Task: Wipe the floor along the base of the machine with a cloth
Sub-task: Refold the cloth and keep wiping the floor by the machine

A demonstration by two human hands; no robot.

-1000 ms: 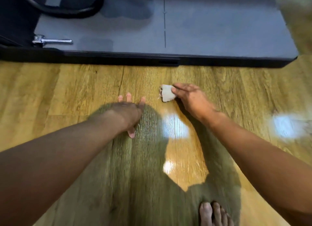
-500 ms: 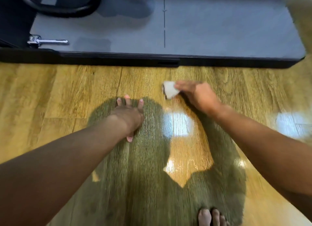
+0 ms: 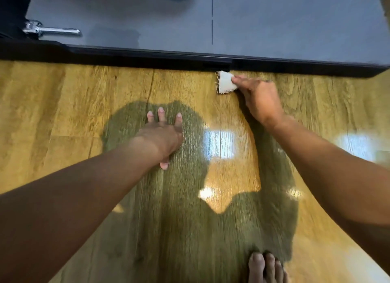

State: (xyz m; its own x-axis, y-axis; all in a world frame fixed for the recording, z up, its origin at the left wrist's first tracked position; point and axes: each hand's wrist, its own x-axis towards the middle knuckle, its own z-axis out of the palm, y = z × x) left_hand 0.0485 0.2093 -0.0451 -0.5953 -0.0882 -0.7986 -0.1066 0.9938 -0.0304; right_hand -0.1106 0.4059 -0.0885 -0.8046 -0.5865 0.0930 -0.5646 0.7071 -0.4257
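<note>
**Head view, looking down.** A wooden floor (image 3: 63, 105) lies in front of a machine (image 3: 147, 58). The machine's black base edge crosses the upper part of the view from left to right. Beyond it lies a flat grey deck (image 3: 285, 23) marked by a thin dark seam (image 3: 212, 31). A shiny metal lever (image 3: 52, 31) lies on the deck at far left, its free end pointing right.

**Cloth.** The cloth (image 3: 224, 82) is a small, pale, folded piece on the floor, directly below the seam. Its far corner meets or almost meets the base edge; which of the two cannot be told. Its long axis runs from the machine toward the person, slightly tilted, and its frayed edge faces left. The right hand (image 3: 260, 99) grips the cloth from the right, with fingers closed on that side and one finger laid over the top.

**Left hand.** The left hand (image 3: 162, 135) rests flat on the floor with fingers straight, spread and pointing at the machine. It is well apart from the cloth and nearer the person.

**Room for moving.** Floorboards stretch along the base edge from the cloth leftward to the border of the view. To the right they reach the corner of the base. A bare foot (image 3: 266, 268) stands at the lower border, within the person's shadow (image 3: 179, 230).
</note>
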